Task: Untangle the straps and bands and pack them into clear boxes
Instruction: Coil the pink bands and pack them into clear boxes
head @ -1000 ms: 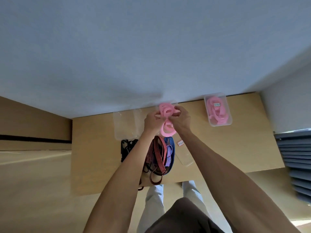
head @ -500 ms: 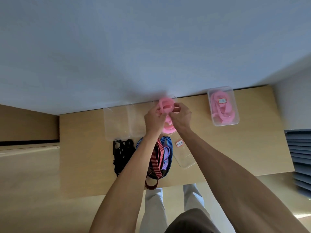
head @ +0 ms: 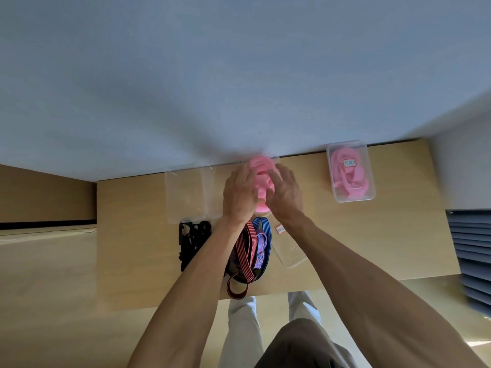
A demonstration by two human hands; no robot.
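On the table point(head: 372, 243), a filled box point(head: 350, 174) sits far right, tangled straps point(head: 249, 251) near the front edge, empty boxes point(head: 186, 192) behind them.

Pink band coil point(head: 261, 166) at table's point(head: 398, 229) far edge; striped straps tangle point(head: 252, 251) at near edge; filled clear box point(head: 350, 172) far-right corner.

Both hands have flattened: the left hand point(head: 240, 193) and right hand point(head: 285, 193), which were pinching the pink band point(head: 261, 170) up a second ago, now press it down into the clear box point(head: 275, 158).
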